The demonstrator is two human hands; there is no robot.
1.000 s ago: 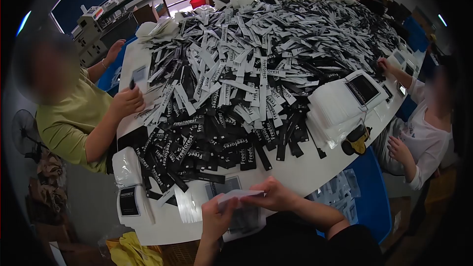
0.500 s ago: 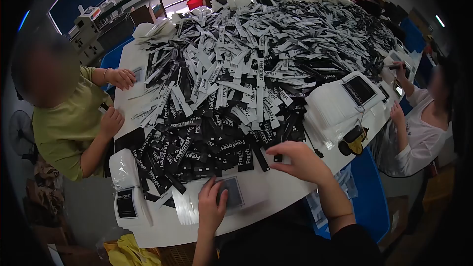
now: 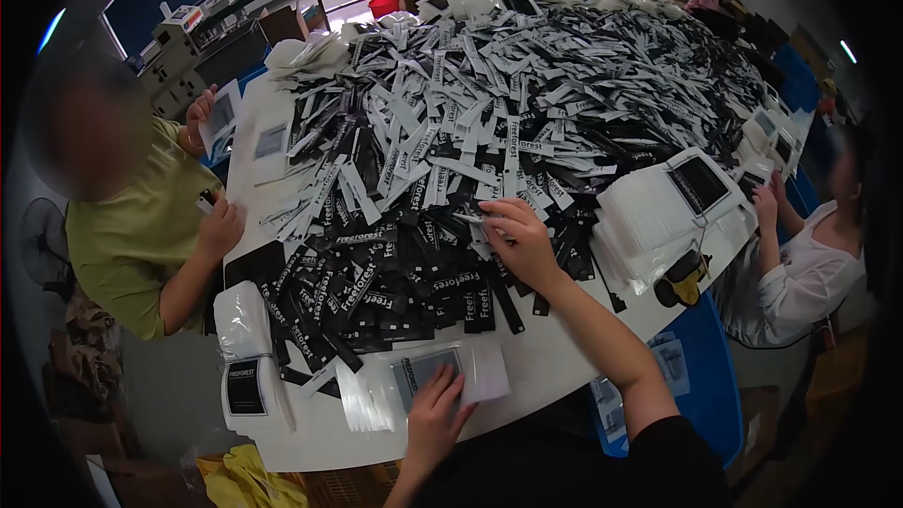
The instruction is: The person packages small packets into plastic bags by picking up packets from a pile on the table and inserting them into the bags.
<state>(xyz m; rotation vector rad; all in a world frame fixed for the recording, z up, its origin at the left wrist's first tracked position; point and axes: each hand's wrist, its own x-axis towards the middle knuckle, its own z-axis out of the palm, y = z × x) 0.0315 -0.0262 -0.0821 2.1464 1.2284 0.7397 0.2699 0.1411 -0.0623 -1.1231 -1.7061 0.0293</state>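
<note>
My left hand (image 3: 435,406) lies with its fingers spread on a clear plastic bag (image 3: 487,372) with a grey printed panel, at the table's near edge. Over the pile, my right hand (image 3: 515,237) has its thumb and fingertips closing on a white packet among the strips. The large pile (image 3: 527,85) mixes white and black narrow packets, many printed "Freeforest". Next to the bag under my left hand, several translucent bags (image 3: 367,400) lie fanned out.
Bag stacks lie at left (image 3: 246,386) and right (image 3: 649,212), with a yellow and black tool (image 3: 684,279) nearby. A blue bin (image 3: 701,376) stands below the edge. Co-workers sit on both sides, one in green (image 3: 132,245), one in white (image 3: 800,263).
My right hand has moved forward from the table's edge onto the pile. My left hand has shifted right over the bag. The left co-worker has lifted a bag.
</note>
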